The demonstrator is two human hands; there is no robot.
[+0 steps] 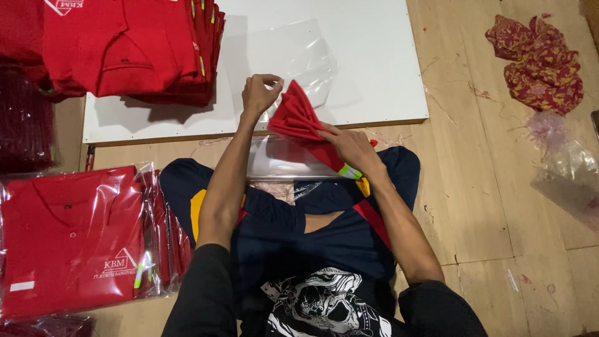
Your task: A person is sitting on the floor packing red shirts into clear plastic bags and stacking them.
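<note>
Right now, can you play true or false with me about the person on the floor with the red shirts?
1. Both hands are on a folded red shirt. True: the left hand pinches its top edge and the right hand presses its lower part.
2. The clear plastic bag lies on a green board. False: it lies on a white board.
3. A stack of bagged red shirts sits on the person's left. True.
4. The unbagged red shirts are piled on the person's lap. False: they sit on the board's far left corner.
5. A crumpled red and yellow patterned cloth lies on the wooden floor at the far right. True.
</note>
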